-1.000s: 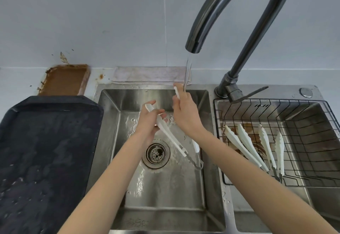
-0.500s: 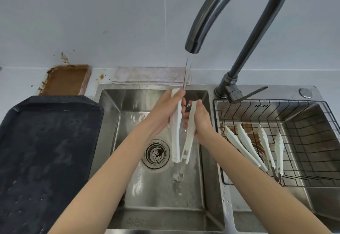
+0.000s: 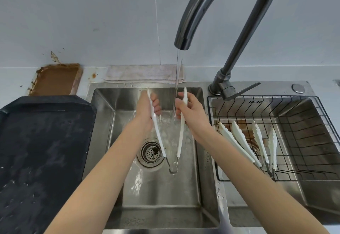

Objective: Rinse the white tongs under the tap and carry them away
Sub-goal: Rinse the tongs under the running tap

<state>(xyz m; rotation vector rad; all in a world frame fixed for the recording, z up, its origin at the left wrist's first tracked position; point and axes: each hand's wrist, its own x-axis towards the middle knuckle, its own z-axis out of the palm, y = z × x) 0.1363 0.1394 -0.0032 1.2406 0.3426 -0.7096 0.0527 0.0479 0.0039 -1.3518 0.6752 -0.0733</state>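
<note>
White tongs (image 3: 181, 132) hang spread in a V over the left sink basin (image 3: 103, 123), their metal hinge end low and near, just right of the drain (image 3: 150, 153). The left hand (image 3: 147, 112) is wrapped around the left arm of the tongs, fingers curled over its upper part. The right hand (image 3: 191, 112) pinches the right arm near its top, thumb and fingers closed on it. The two arms are pulled well apart at their far tips. A thin stream of water (image 3: 177, 79) falls from the spout of the dark curved tap (image 3: 228, 62) and passes between the two arms, just beside the right hand's fingers, splashing on the basin floor.

In the right basin sits a black wire rack (image 3: 303, 142) holding two more pairs of white tongs (image 3: 257, 142), lying side by side with hinges toward the near side. On the counter to the left lies a large black tray (image 3: 40, 151), wet with droplets. Beyond it, against the wall, is a small brown-stained tray (image 3: 57, 79), and a folded pale cloth (image 3: 143, 73) lies along the far edge of the sink.
</note>
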